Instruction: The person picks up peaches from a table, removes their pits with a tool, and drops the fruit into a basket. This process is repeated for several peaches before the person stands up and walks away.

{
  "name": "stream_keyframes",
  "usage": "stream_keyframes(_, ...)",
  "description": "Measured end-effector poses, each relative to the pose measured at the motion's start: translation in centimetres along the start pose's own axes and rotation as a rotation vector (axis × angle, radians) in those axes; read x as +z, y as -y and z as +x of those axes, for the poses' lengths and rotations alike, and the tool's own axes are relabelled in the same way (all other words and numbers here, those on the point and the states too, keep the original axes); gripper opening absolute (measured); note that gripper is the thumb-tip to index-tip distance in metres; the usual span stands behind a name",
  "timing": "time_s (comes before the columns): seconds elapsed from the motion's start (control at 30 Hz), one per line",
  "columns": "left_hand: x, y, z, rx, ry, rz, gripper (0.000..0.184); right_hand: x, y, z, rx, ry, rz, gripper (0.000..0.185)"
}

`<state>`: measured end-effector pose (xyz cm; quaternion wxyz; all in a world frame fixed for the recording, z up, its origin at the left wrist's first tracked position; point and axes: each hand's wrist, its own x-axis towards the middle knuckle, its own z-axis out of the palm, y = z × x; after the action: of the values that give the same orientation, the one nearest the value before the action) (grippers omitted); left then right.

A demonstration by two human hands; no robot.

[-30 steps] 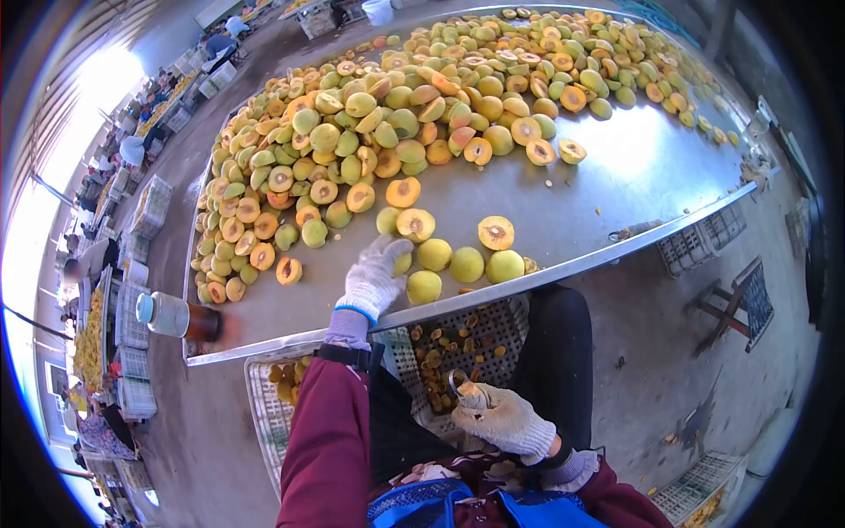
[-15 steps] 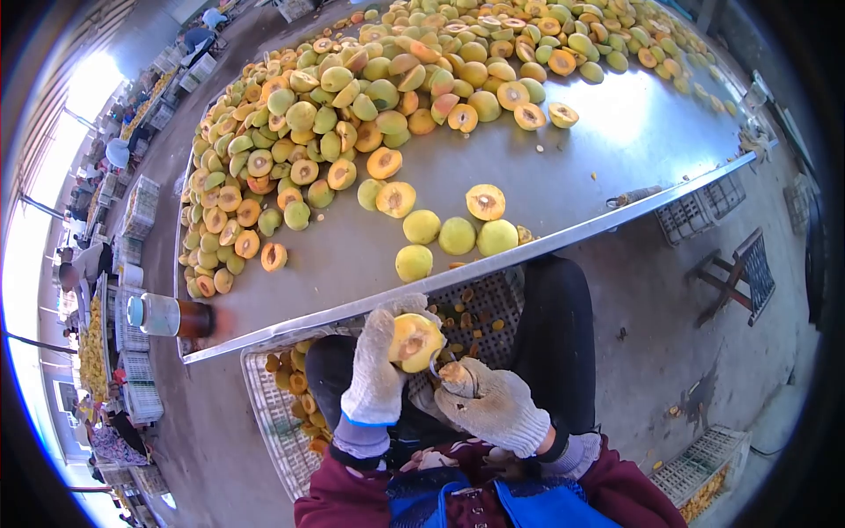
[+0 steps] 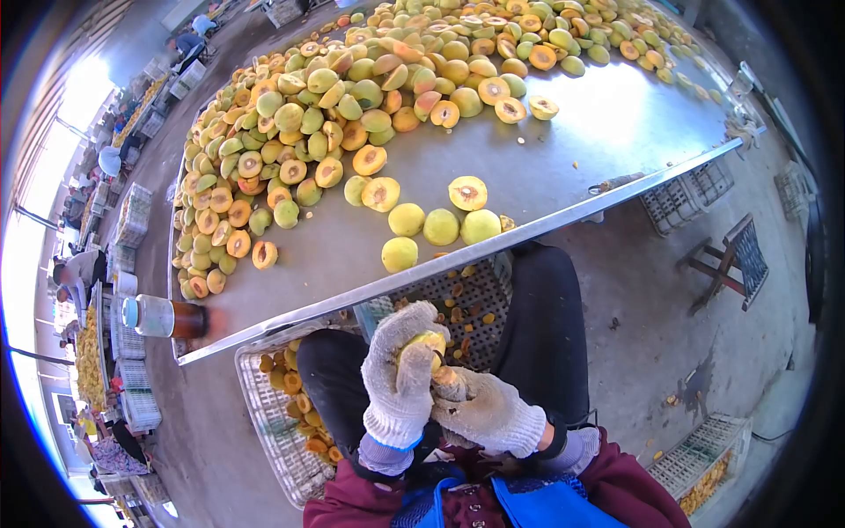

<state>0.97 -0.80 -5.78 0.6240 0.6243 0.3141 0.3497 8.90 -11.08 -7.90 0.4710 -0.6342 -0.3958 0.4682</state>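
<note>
Gloved, my left hand [image 3: 400,378] is wrapped round a yellow-green fruit half [image 3: 424,348] above my lap, beyond the table's front edge. My right hand [image 3: 488,409], also gloved, is closed on a small tool with a worn, light-brown handle end [image 3: 449,385]; its tip meets the fruit and is mostly hidden by the fingers. On the metal table [image 3: 352,255] several halves lie near the edge, some cut face up like this one [image 3: 467,193], others skin up, such as this green half [image 3: 400,254]. A large heap of halves [image 3: 370,79] covers the table's far side.
Under the table edge stand a crate with small orange pieces [image 3: 466,308] and a white crate of fruit [image 3: 273,440]. A bottle of brown liquid [image 3: 163,317] is at the left. A folding stool [image 3: 735,264] stands right. People work at tables far left.
My left hand has come from the table to my lap with a fruit half, and its fingers now cover more of it. My right hand has moved up against the fruit with the tool.
</note>
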Motion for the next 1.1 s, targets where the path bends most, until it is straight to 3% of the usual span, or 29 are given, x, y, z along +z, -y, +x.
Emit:
stream_keyframes(0.03, 0.0, 0.2, 0.1, 0.109, -0.015, 0.14, 0.056, -0.6, 1.0, 0.0, 0.0, -0.003, -0.001, 0.032)
stream_keyframes(0.1, -0.8, -0.6, 0.8, 0.095, 0.018, 0.126, 0.054, -2.2, 3.8, 0.1, 0.502, 0.276, 0.394, 0.03)
stream_keyframes(0.17, -1.5, -3.0, 1.9, -0.345, 0.276, -0.187, 0.046, -1.4, 3.1, -0.4, 0.454, 0.255, 0.345, 0.029)
stream_keyframes(0.33, -0.5, -1.8, 1.4, -0.337, 0.086, -0.343, 0.052, -0.4, 3.1, -0.5, 0.346, 0.152, 0.241, 0.028)
stream_keyframes(0.4, -1.2, -1.2, 1.2, -0.32, 0.097, -0.37, 0.053, 0.3, 1.4, -0.5, 0.158, -0.154, -0.039, 0.028)
stream_keyframes(0.57, -1.5, -0.5, 0.6, -0.251, 0.121, -0.296, 0.054, 0.3, 0.6, -0.5, 0.039, -0.203, -0.096, 0.028)
stream_keyframes(0.77, -0.2, -1.3, 0.0, -0.185, 0.103, -0.313, 0.045, -0.5, 2.2, -0.8, 0.119, -0.194, -0.3, 0.03)
stream_keyframes(0.83, 0.1, -1.6, -0.2, -0.201, 0.105, -0.301, 0.045, -0.5, 2.6, -1.0, 0.262, -0.135, -0.362, 0.035)
stream_keyframes(1.03, 0.2, -2.1, -0.3, -0.206, 0.143, -0.28, 0.047, -0.5, 1.4, -1.4, 0.113, -0.117, -0.195, 0.032)
stream_keyframes(1.1, 0.1, -2.4, -0.6, -0.206, 0.133, -0.311, 0.047, -0.7, 2.3, -1.3, 0.151, -0.094, -0.16, 0.031)
